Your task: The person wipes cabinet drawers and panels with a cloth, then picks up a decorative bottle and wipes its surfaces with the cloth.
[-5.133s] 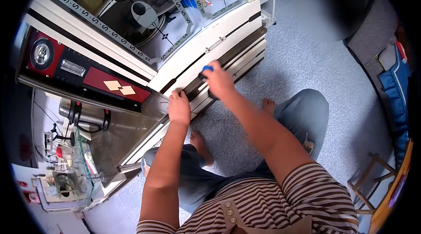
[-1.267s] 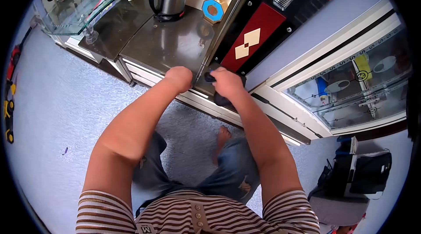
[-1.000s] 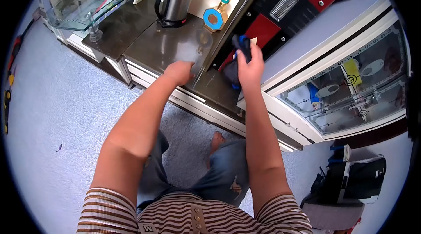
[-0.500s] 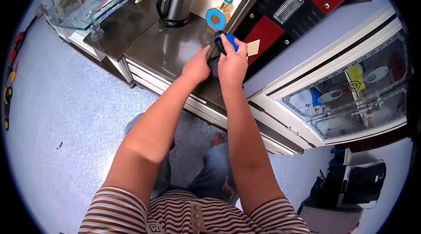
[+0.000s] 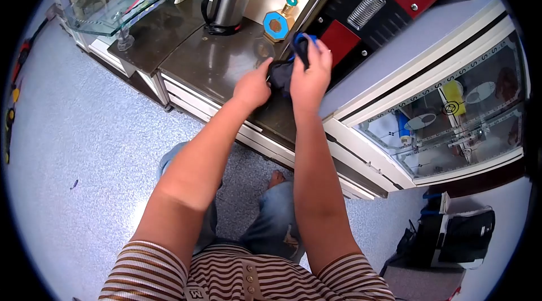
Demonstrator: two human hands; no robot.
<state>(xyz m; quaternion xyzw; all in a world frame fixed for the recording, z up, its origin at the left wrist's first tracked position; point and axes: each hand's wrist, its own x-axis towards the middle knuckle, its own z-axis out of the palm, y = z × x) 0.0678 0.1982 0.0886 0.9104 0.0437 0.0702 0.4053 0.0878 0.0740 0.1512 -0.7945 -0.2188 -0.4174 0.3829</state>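
Observation:
Between my hands is a soft black and blue item (image 5: pixel 280 77), which looks like a small fabric pouch, held over the dark cabinet top (image 5: pixel 195 67). My left hand (image 5: pixel 253 86) pinches its left side with thumb and fingers. Higher up on the right, my right hand (image 5: pixel 313 75) grips the blue-edged part, with a black strap or fold standing up beside the thumb. My fingers hide much of the pouch. Just beyond it stands a gold perfume-like bottle (image 5: pixel 277 24) with a blue octagonal face.
A steel vacuum flask (image 5: pixel 230 2) stands at the back of the cabinet top. A glass shelf (image 5: pixel 107 24) juts out at left. To the right are a red and black speaker (image 5: pixel 361 13) and a glass-fronted cabinet door (image 5: pixel 446 109). Black bags (image 5: pixel 466 236) lie lower right.
My right hand has shifted slightly right and the black part of the pouch now shows more between my hands. A cream card beside my right hand is no longer visible.

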